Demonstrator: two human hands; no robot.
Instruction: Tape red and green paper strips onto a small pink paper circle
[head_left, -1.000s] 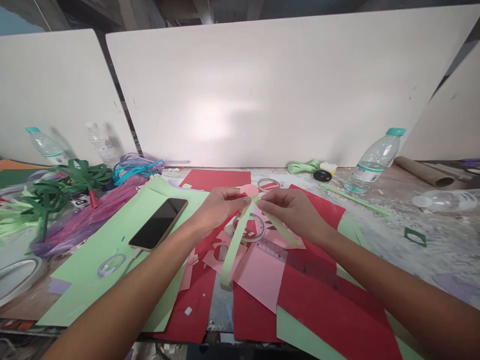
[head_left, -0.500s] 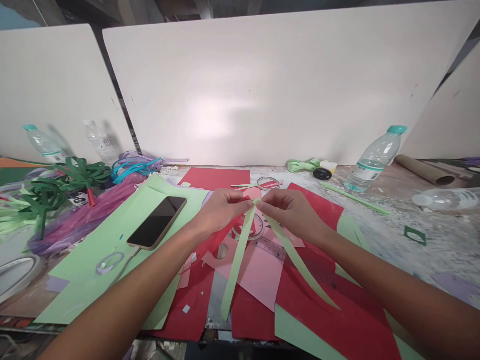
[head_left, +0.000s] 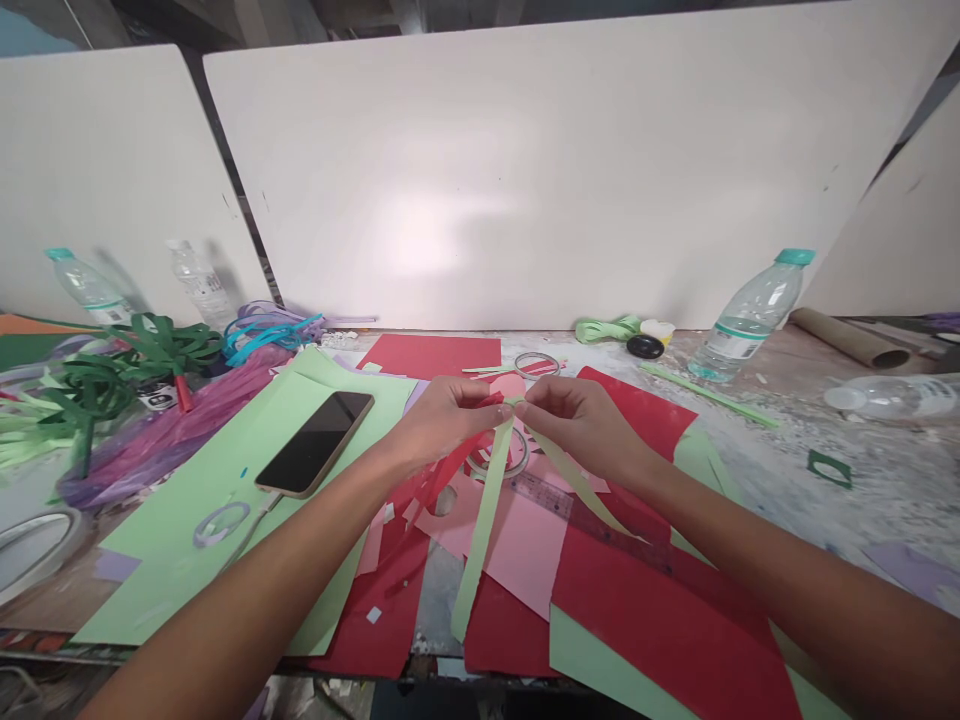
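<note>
Between my two hands, a light green paper strip (head_left: 484,535) is pinched near its middle, and its two tails hang down and apart. My left hand (head_left: 459,412) is closed on it with thumb and fingertips. Close beside it, my right hand (head_left: 568,410) pinches the same strip, fingertips almost touching the left ones. What the strip looks like right at the fingertips is partly hidden. Below the hands lie a roll of tape (head_left: 519,462), a clear ruler (head_left: 541,495) and pink paper (head_left: 517,550) with a round hole cut in it.
Red sheets (head_left: 675,620) and a light green sheet (head_left: 172,530) cover the table. A phone (head_left: 315,445) with a cable rests at left, near dark green paper loops (head_left: 169,350). A water bottle (head_left: 750,320) leans against the white board (head_left: 525,180) at right.
The strip's right tail has swung up and inward and now looks shorter. The left tail has shifted slightly right. Both hands stay in nearly the same place.
</note>
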